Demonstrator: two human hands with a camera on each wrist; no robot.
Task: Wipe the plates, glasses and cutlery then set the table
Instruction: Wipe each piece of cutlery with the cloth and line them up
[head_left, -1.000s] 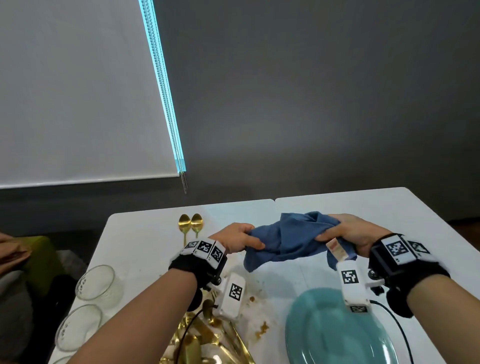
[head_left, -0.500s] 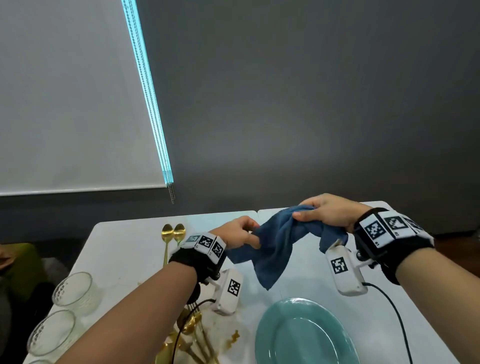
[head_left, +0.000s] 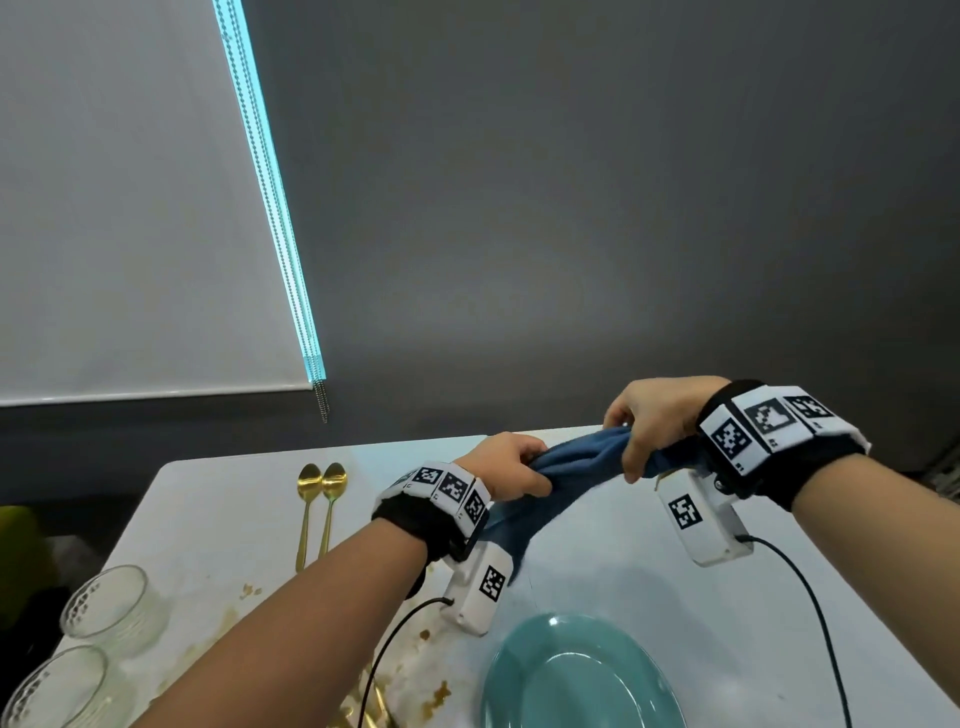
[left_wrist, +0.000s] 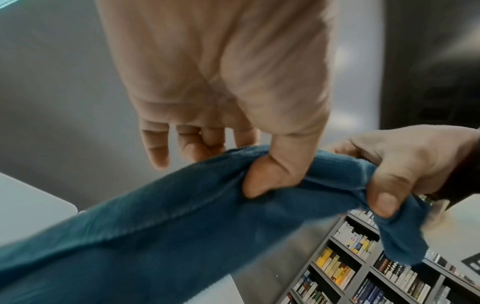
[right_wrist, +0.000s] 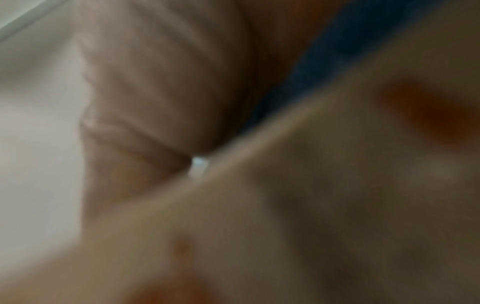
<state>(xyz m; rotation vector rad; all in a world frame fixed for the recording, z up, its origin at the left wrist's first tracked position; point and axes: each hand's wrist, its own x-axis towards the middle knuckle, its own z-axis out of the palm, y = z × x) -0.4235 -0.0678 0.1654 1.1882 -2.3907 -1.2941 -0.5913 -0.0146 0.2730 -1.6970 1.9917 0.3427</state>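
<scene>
- Both hands are holding the blue cloth (head_left: 574, 470) up in the air above the surface (head_left: 623, 561), so the wiping itself is not yet going on.
- The left hand (head_left: 506, 470) is clenching its grip on the cloth, thumb pressing into the fabric in the left wrist view, with a loose tail hanging down past the wrist.
- The right hand (head_left: 654, 421) is pinching the other end, fingers curled around the bunched fabric; its own wrist view is too blurred to add anything.
- The teal plate (head_left: 576, 680) is lying on the surface just below the hands, untouched by the cloth.
- Two gold spoons (head_left: 319, 493) are lying side by side at the far left of the surface; more gold cutlery (head_left: 371, 712) is showing at the bottom edge, partly hidden by the forearm.
- Two glass bowls (head_left: 111, 605) are sitting at the near left corner.
- Brown stains (head_left: 249, 592) are marking the surface near the cutlery.
- Judging by this, the task is looking early: nothing appears set in places, and plate, glasses and cutlery are probably all waiting to be wiped.
</scene>
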